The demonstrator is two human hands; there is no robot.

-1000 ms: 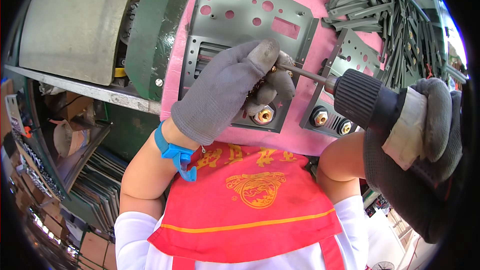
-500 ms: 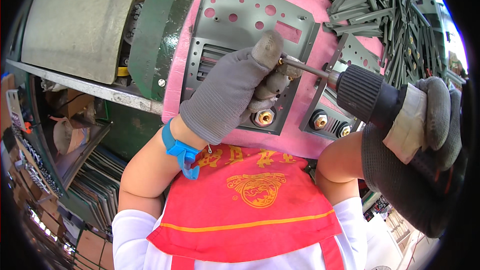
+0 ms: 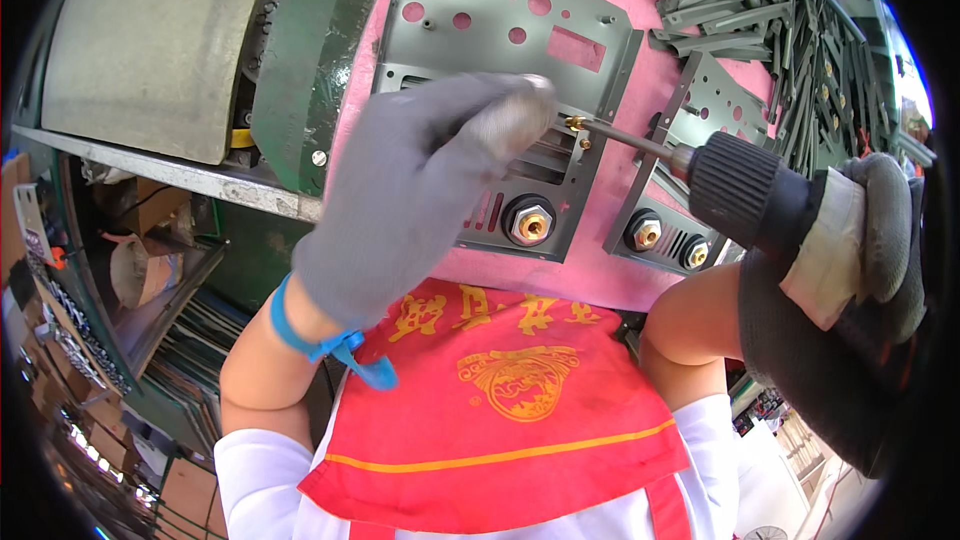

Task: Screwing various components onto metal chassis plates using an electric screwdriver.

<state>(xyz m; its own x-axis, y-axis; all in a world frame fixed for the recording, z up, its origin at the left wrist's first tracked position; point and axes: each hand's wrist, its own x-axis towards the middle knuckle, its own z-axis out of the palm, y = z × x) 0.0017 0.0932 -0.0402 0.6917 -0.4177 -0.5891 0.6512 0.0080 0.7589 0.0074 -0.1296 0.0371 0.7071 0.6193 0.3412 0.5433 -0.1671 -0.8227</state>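
Observation:
My right hand (image 3: 860, 270), in a dark grey glove, grips a black power screwdriver (image 3: 735, 185) with pale tape wrapped round its body. Its long bit points left and ends at a small brass screw (image 3: 574, 123), over the right side of a grey metal panel (image 3: 490, 25). My left hand (image 3: 420, 170), also gloved in grey, hovers over the panel's left and middle part, its fingertips just left of the screw. Motion smears its fingers, and I cannot tell whether they pinch anything. The panel has round holes, slots and a brass fitting with a hex nut (image 3: 532, 226).
A second panel (image 3: 690, 130) with two brass fittings lies to the right. Beyond it is a heap of grey metal strips (image 3: 740, 15). Pink foam (image 3: 625, 170) covers the bench under the panels. A green metal plate (image 3: 305, 70) and a shelf edge (image 3: 170, 170) stand at left.
My left hand has drawn back to the left from the bit's tip, uncovering the brass screw and more of the panel. The screwdriver has shifted slightly right, still in my right hand.

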